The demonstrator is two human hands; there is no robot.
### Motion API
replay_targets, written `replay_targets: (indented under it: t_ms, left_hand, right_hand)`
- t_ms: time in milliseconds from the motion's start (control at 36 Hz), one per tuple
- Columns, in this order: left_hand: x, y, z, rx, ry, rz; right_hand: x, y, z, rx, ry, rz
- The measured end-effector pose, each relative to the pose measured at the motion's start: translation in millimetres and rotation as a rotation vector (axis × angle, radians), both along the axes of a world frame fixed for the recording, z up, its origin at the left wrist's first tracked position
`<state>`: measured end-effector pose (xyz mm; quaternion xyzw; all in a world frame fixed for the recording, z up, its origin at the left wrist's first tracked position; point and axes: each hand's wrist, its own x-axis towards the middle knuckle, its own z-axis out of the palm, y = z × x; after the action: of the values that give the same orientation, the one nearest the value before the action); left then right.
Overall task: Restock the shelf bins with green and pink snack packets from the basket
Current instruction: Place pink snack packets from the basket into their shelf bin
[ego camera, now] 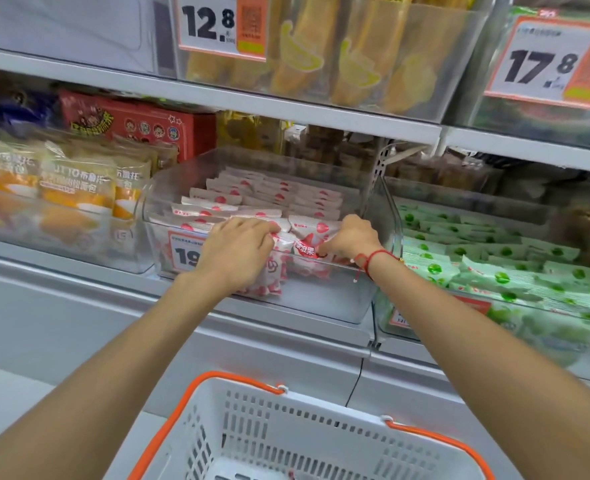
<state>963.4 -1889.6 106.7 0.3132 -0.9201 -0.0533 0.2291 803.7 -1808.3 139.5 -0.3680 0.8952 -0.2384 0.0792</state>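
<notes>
On the far left of the middle shelf, a clear bin (61, 230) holds yellow and orange bread packets (77, 188), with a red carton (130, 123) behind them.

Next to the right is the clear bin of pink snack packets (321, 299), where both arms reach. The pink packets (269, 195) stand in rows from the far wall of the bin toward its near wall. A price label reading "19" (182, 252) sits on the bin's near wall, partly covered by the left wrist.

The left hand (238, 247) lies over the near rim of this bin, palm down, its fingers (262, 228) curled over the tops of the nearest pink packets and pressing on them; whether they actually pinch one cannot be told. Just to its right, the right hand (352, 237) is bent at the wrist with its fingers curled round the top edge of a front pink packet (312, 242), which stands upright against the near wall. A red string bracelet (373, 259) circles the right wrist.

Further right, the neighbouring clear bin (494, 327) is filled with green snack packets (515, 271), lying in overlapping rows.

On the shelf above, a bin of yellow packets (338, 64) carries a "12.8" price label (217, 26), and to its right hangs a "17.8" label (542, 60).

Nearest the camera, low in the middle, is the white basket (304, 441) with orange handles (196, 393); what can be seen of its inside shows no packets.
</notes>
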Motion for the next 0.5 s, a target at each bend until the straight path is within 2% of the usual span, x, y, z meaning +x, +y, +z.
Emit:
replay_targets:
  t_ms: [83,167,250,500]
  left_hand:
    - [0,1,1,0.004,0.002,0.002]
    - [0,1,1,0.017,-0.003,0.0]
    - [0,2,0,0.028,-0.007,-0.003]
    - [0,1,-2,0.009,0.018,-0.002]
  right_hand:
    - [2,-4,-2,-0.022,0.258,0.018]
    - [2,-10,-5,-0.036,0.511,0.185]
    - [-3,-11,-3,0.014,0.464,0.278]
    - [-2,-21,-8,0.053,0.398,0.315]
